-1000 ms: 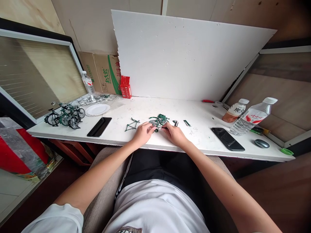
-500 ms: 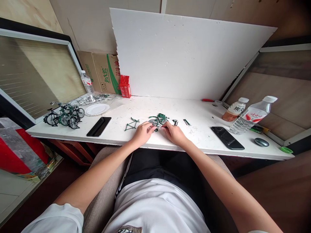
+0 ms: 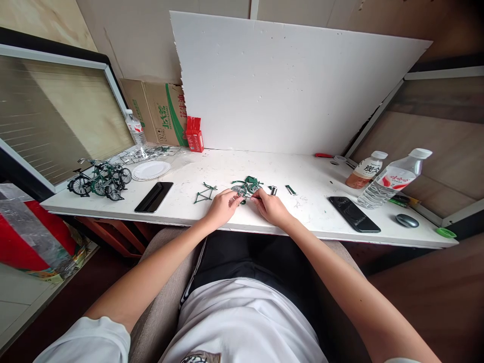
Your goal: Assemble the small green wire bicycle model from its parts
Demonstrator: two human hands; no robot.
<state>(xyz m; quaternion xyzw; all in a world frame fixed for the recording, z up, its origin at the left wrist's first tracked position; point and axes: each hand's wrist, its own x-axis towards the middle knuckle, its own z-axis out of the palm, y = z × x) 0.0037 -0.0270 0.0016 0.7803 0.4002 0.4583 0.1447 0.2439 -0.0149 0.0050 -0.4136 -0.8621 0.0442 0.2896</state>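
Observation:
Both hands meet near the table's front edge, fingertips close together. My left hand (image 3: 224, 206) is closed in a pinch by a small spoked wheel (image 3: 239, 189); what exactly its fingers grip is too small to tell. My right hand (image 3: 271, 205) pinches a thin small part that points toward the left fingers, its kind unclear. Just beyond the fingertips lie green model bicycle parts (image 3: 252, 180). A green bicycle frame (image 3: 206, 193) lies left of my left hand. Past my right hand are a small dark and silver piece (image 3: 273, 190) and a flat green strip (image 3: 291, 190).
Assembled model bicycles (image 3: 101, 179) cluster at the left, near white plates (image 3: 151, 170) and a black phone (image 3: 154, 197). On the right are another phone (image 3: 354, 215), a mouse (image 3: 407, 221), a brown drink bottle (image 3: 366, 171) and a water bottle (image 3: 393, 180). A white board (image 3: 295, 85) leans behind.
Almost nothing differs. Both hands keep their place and their pinch, with at most a slight shift of the right fingertips; the loose parts lie where they were.

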